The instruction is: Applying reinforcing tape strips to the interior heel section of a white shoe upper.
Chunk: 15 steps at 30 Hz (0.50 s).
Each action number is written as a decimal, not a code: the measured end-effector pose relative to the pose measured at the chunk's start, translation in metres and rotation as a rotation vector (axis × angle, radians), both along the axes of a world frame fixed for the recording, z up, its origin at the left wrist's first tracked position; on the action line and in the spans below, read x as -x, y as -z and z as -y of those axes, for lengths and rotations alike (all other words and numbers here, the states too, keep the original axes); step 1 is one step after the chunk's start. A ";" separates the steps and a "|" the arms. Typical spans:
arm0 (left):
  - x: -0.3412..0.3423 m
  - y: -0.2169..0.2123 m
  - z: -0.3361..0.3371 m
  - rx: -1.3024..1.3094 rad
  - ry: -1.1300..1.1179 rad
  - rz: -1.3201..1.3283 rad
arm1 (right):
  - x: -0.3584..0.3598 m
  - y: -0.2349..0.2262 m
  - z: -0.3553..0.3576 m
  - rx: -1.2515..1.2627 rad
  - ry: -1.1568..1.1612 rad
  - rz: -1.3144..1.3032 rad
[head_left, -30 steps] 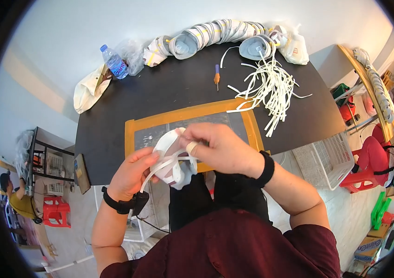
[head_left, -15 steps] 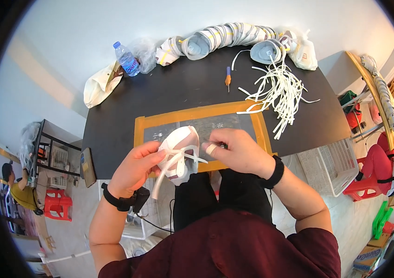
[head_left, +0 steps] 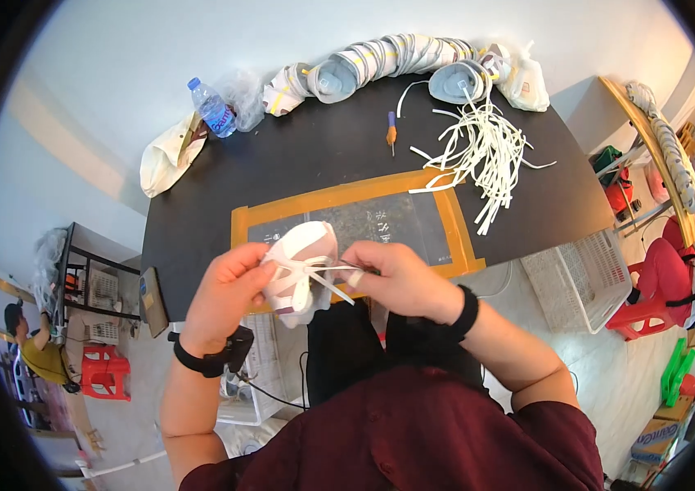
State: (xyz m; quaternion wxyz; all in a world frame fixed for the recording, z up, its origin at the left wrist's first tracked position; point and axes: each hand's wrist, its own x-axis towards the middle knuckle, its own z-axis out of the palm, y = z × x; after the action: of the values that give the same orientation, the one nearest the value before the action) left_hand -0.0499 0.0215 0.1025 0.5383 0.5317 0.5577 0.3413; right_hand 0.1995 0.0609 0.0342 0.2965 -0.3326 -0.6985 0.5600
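A white and mauve shoe upper [head_left: 302, 244] hangs over the table's front edge, its toe pointing away from me. White shoelace [head_left: 299, 270] is knotted across its front, with loose ends hanging. My left hand [head_left: 229, 286] pinches the left side of the upper, near the lace. On the right, my right hand [head_left: 400, 282] grips a lace strand drawn taut sideways from the knot; a light band wraps one finger. Something small and dark shows between the right fingers, too hidden to name.
A dark table [head_left: 298, 164] carries a taped clear sheet [head_left: 347, 225], a pile of white laces [head_left: 486, 155], a screwdriver-like tool [head_left: 391, 131], a row of uppers [head_left: 400, 59], a bottle [head_left: 211, 108] and a white upper [head_left: 171, 155]. A crate [head_left: 580, 274] stands right. Other people sit at both sides.
My right hand has moved left to the upper and now pulls a lace strand taut. The lace loops have drawn smaller. My left hand and the upper have shifted slightly left.
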 end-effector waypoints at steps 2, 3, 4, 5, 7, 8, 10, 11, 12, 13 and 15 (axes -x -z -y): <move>0.014 0.000 0.001 0.059 -0.052 0.154 | -0.016 -0.004 -0.003 0.074 -0.057 -0.054; 0.018 0.002 0.000 0.061 -0.059 0.202 | -0.022 -0.010 -0.003 0.135 -0.105 -0.033; 0.023 0.005 0.000 0.063 -0.059 0.201 | -0.026 -0.012 -0.003 0.196 -0.153 -0.013; 0.027 0.008 -0.001 0.076 -0.060 0.258 | -0.026 -0.008 0.000 0.272 -0.173 -0.041; 0.025 0.010 -0.004 0.094 -0.052 0.317 | -0.032 0.000 0.001 0.278 -0.206 -0.036; 0.020 0.008 -0.005 0.096 -0.090 0.347 | -0.033 0.004 0.002 0.281 -0.245 -0.033; 0.019 0.009 -0.007 0.103 -0.126 0.374 | -0.036 0.009 0.006 0.327 -0.251 -0.077; 0.024 0.014 -0.010 0.106 -0.115 0.402 | -0.037 0.010 0.008 0.369 -0.260 -0.120; 0.027 0.017 -0.011 0.110 -0.104 0.431 | -0.037 0.010 0.009 0.372 -0.258 -0.122; 0.027 0.019 -0.012 0.114 -0.102 0.429 | -0.038 0.009 0.010 0.448 -0.304 -0.148; 0.025 0.021 -0.015 0.114 -0.091 0.465 | -0.039 0.011 0.011 0.526 -0.344 -0.176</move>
State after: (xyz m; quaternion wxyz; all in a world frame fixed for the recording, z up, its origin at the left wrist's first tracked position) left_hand -0.0749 0.0363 0.0818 0.6655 0.3818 0.4605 0.4465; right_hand 0.2386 0.0495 0.0228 0.1608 -0.2251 -0.5475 0.7897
